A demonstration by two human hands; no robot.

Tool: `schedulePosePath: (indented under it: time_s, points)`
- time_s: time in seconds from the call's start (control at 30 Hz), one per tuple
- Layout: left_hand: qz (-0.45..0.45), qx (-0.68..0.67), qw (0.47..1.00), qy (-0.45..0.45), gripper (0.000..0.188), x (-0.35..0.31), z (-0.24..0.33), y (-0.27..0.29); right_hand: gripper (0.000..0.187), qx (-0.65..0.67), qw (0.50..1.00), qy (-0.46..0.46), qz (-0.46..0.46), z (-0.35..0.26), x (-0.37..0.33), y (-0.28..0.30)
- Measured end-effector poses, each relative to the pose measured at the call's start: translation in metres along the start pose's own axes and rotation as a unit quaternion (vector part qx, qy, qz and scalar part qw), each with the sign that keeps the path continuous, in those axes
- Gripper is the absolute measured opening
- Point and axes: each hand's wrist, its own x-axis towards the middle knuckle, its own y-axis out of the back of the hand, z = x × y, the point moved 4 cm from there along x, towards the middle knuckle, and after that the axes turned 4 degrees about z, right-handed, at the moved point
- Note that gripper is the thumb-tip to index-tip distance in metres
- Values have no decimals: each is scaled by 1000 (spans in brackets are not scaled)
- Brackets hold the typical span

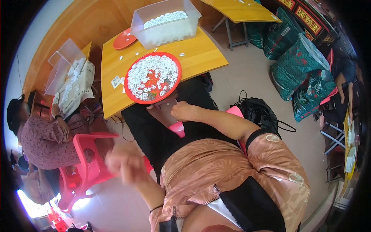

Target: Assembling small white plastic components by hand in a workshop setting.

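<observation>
A round red tray at the near edge of the wooden table holds many small white oval pieces with dark slots, along with small dark metallic bits. My right hand is over my lap, just below the tray, with its fingers curled closed. Whatever it holds, if anything, is hidden. Off to the left, away from the table, my left hand is raised and smeared by motion, so its fingers cannot be made out. It is nearest to a pink plastic chair.
Behind the tray, a clear plastic bin of white pieces stands on the yellow table beside a red plate. A person sits at the left by another bin. Green woven sacks and a black bag lie on the right.
</observation>
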Motion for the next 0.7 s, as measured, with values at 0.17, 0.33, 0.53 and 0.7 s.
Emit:
schedulePosePath:
  time_s: [0.17, 0.33, 0.53, 0.7]
  points:
    - [-189, 42, 953, -231, 28, -14, 120, -41, 17, -18, 1000, 18, 10, -11, -1, 2]
    - [-163, -32, 898, -408, 35, 12, 147, -107, 16, 0, 999, 36, -12, -14, 6, 0]
    - [-184, -35, 887, -422, 21, 34, 145, -112, 18, 13, 1000, 26, -1, -8, 12, -9]
    - [-163, -96, 851, -489, 30, 46, 121, -110, 18, 18, 999, 26, -10, -3, 13, -16]
